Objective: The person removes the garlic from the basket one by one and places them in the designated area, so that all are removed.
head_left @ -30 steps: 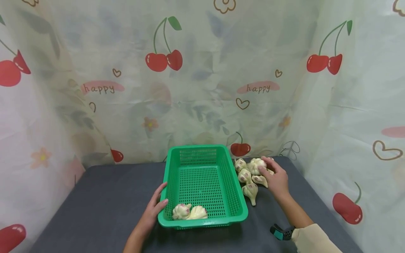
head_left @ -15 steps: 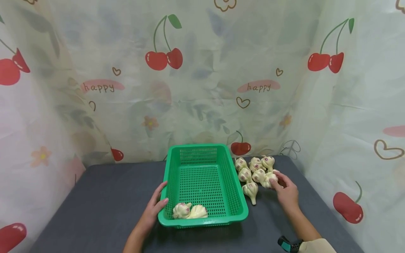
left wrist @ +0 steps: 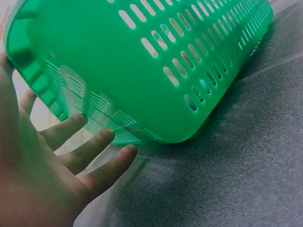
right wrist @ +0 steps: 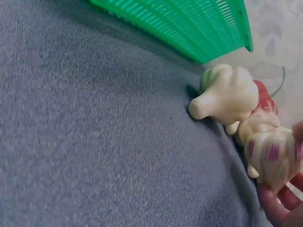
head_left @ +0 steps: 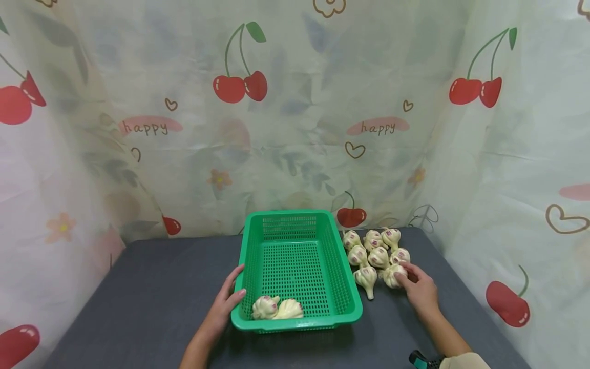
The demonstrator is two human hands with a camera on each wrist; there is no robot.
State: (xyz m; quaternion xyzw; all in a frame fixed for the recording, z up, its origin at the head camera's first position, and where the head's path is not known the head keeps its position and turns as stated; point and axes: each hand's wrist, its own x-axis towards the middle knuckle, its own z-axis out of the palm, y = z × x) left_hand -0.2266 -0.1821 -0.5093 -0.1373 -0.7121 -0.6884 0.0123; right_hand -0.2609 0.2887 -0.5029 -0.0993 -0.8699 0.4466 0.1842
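A green plastic basket point(head_left: 297, 324) stands on the table, with two garlic bulbs point(head_left: 265, 307) inside at its near left corner. My left hand point(head_left: 218, 310) rests on the basket's left rim, thumb and index fingertip over the edge. In the left wrist view the other fingers point(left wrist: 92, 149) extend, spread, along the outer wall. Right of the basket, my right hand point(head_left: 423, 294) holds a garlic bulb point(head_left: 392, 275) between thumb and fingers. This bulb point(right wrist: 273, 151) shows purple streaks in the right wrist view. It sits at the near right of a cluster of garlic bulbs point(head_left: 378, 257).
The dark grey cloth-covered table point(head_left: 161, 292) extends to both sides of the basket. Behind it hangs a pale curtain point(head_left: 295, 128) printed with cherries. A single bulb point(head_left: 366, 279) lies close to the basket's right wall, its stem pointing forward.
My right hand has moved toward me, away from the back of the cluster, and holds a bulb at its near side. More bulbs show in neat rows. My left hand has stayed put.
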